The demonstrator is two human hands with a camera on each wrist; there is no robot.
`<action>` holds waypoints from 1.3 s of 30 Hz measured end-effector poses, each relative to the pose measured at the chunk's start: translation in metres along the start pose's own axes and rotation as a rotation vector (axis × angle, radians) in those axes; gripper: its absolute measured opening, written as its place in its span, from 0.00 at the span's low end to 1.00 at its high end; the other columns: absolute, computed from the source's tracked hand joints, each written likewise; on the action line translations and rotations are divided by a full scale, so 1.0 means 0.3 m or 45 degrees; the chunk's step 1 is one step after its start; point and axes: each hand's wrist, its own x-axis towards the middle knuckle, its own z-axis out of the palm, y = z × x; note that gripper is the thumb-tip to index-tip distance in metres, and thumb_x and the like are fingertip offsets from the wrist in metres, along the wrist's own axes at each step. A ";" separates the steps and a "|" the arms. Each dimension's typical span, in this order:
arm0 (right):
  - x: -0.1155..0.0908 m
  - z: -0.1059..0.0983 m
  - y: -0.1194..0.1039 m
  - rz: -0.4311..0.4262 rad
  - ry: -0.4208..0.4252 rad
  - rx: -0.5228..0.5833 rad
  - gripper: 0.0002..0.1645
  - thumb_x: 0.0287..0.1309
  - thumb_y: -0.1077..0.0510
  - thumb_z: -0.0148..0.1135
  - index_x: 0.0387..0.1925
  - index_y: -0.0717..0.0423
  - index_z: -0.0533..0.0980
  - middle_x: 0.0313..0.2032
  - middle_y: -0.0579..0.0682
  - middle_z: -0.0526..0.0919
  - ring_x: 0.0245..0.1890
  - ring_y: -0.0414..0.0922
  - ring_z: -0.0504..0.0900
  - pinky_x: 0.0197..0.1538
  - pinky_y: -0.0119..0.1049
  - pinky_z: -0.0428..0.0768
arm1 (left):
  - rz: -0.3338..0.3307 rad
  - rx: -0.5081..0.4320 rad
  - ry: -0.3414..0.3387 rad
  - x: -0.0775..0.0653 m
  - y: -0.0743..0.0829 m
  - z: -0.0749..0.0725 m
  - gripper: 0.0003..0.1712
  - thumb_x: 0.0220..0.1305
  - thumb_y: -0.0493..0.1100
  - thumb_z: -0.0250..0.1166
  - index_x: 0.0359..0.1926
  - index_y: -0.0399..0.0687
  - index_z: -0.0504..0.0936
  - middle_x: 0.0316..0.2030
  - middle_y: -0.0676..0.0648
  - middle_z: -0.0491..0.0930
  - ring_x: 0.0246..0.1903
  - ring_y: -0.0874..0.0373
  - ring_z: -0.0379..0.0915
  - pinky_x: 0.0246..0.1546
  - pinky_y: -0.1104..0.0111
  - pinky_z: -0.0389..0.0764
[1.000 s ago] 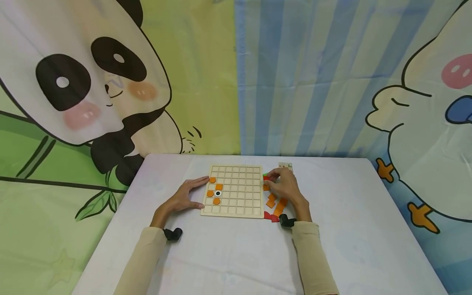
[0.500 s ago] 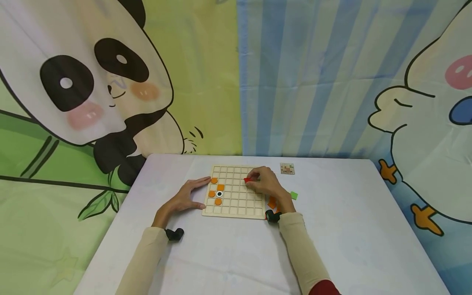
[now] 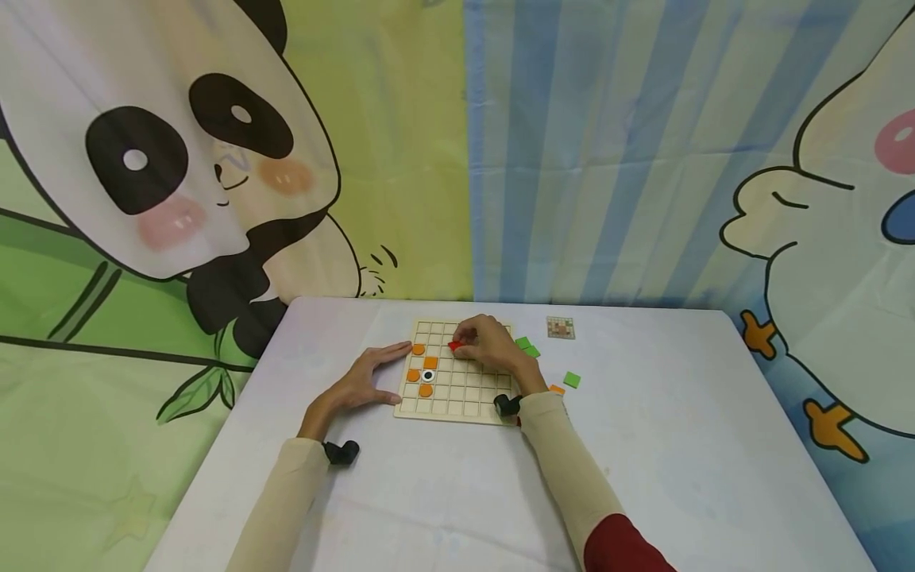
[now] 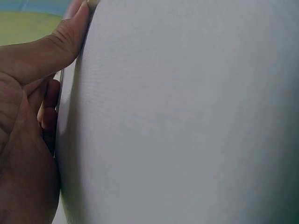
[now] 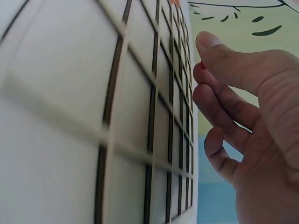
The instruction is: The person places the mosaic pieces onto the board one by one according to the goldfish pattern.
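A pale gridded wooden board [image 3: 465, 396] lies on the table. My left hand [image 3: 353, 388] rests at its left side, fingers and thumb spread along the edge; the thumb [image 4: 70, 35] also shows in the left wrist view. Above the board's upper middle, my right hand [image 3: 488, 345] pinches a small red piece [image 3: 454, 345] between thumb and fingertips. Only a sliver of red shows in the right wrist view. In the left columns sit several orange discs [image 3: 426, 391], an orange square [image 3: 430, 363] and a white piece with a black dot [image 3: 428, 376].
Right of the board lie green squares [image 3: 572, 380] and an orange piece [image 3: 557, 390], partly hidden by the right forearm. A small patterned card [image 3: 561, 327] is near the table's back edge. Behind the white table [image 3: 686, 445] hangs a cartoon-printed cloth [image 3: 400, 159].
My right hand has moved left from the loose pieces to over the board, carrying the red piece. Green squares have come into view behind it. My left hand keeps its place.
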 end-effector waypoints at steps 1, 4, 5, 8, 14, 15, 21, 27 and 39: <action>0.009 0.006 -0.004 -0.014 -0.004 -0.001 0.09 0.63 0.60 0.80 0.44 0.57 0.89 0.38 0.48 0.91 0.37 0.42 0.84 0.48 0.38 0.83 | -0.002 0.002 0.004 0.000 -0.002 0.000 0.63 0.49 0.49 0.89 0.83 0.45 0.67 0.85 0.41 0.62 0.82 0.33 0.55 0.79 0.31 0.55; 0.033 0.024 -0.012 -0.030 -0.016 0.000 0.09 0.64 0.60 0.79 0.45 0.56 0.89 0.41 0.49 0.92 0.39 0.42 0.86 0.50 0.39 0.84 | -0.010 -0.005 0.007 -0.001 -0.007 0.001 0.63 0.49 0.49 0.89 0.84 0.47 0.67 0.85 0.41 0.61 0.82 0.33 0.55 0.79 0.31 0.54; 0.040 0.030 -0.015 -0.031 -0.022 -0.004 0.09 0.64 0.60 0.79 0.45 0.56 0.89 0.42 0.49 0.92 0.40 0.42 0.86 0.51 0.40 0.84 | -0.012 -0.008 0.006 -0.001 -0.008 0.001 0.63 0.49 0.49 0.89 0.84 0.47 0.67 0.85 0.42 0.61 0.82 0.33 0.55 0.79 0.31 0.54; 0.055 0.043 -0.024 -0.017 -0.029 -0.009 0.09 0.64 0.60 0.79 0.45 0.55 0.90 0.42 0.49 0.93 0.41 0.43 0.87 0.52 0.42 0.85 | -0.012 -0.001 0.003 0.000 -0.009 0.002 0.63 0.50 0.50 0.89 0.84 0.48 0.66 0.86 0.42 0.61 0.81 0.34 0.56 0.79 0.30 0.55; 0.073 0.065 -0.034 -0.002 -0.043 -0.052 0.10 0.64 0.61 0.78 0.46 0.57 0.91 0.40 0.52 0.92 0.37 0.44 0.86 0.49 0.41 0.85 | -0.014 0.011 0.001 -0.003 -0.005 0.007 0.63 0.50 0.51 0.89 0.84 0.50 0.67 0.85 0.44 0.62 0.81 0.35 0.56 0.79 0.31 0.55; 0.074 0.068 -0.036 -0.001 -0.045 -0.061 0.10 0.65 0.62 0.78 0.47 0.57 0.91 0.40 0.52 0.92 0.37 0.44 0.86 0.49 0.41 0.85 | -0.013 0.015 0.000 -0.003 -0.005 0.007 0.63 0.49 0.51 0.89 0.84 0.50 0.67 0.85 0.44 0.62 0.82 0.35 0.56 0.79 0.31 0.55; 0.092 0.077 -0.036 0.013 -0.054 -0.108 0.12 0.67 0.63 0.76 0.51 0.55 0.91 0.42 0.51 0.93 0.37 0.42 0.87 0.49 0.42 0.86 | -0.008 0.021 0.002 0.005 -0.006 0.002 0.63 0.49 0.50 0.89 0.84 0.51 0.67 0.85 0.45 0.62 0.82 0.36 0.56 0.79 0.32 0.55; 0.104 0.090 -0.038 0.015 -0.038 -0.084 0.11 0.68 0.58 0.76 0.51 0.53 0.91 0.39 0.47 0.93 0.36 0.40 0.87 0.47 0.39 0.85 | -0.032 0.030 0.001 0.001 -0.011 -0.002 0.63 0.49 0.49 0.89 0.84 0.54 0.67 0.86 0.47 0.61 0.81 0.38 0.56 0.79 0.34 0.56; 0.106 0.116 -0.050 0.027 -0.024 -0.101 0.10 0.71 0.62 0.71 0.48 0.51 0.93 0.47 0.47 0.95 0.53 0.47 0.91 0.63 0.49 0.86 | -0.023 0.008 0.016 -0.003 -0.002 0.003 0.63 0.50 0.49 0.89 0.84 0.49 0.67 0.85 0.44 0.62 0.83 0.34 0.55 0.80 0.30 0.54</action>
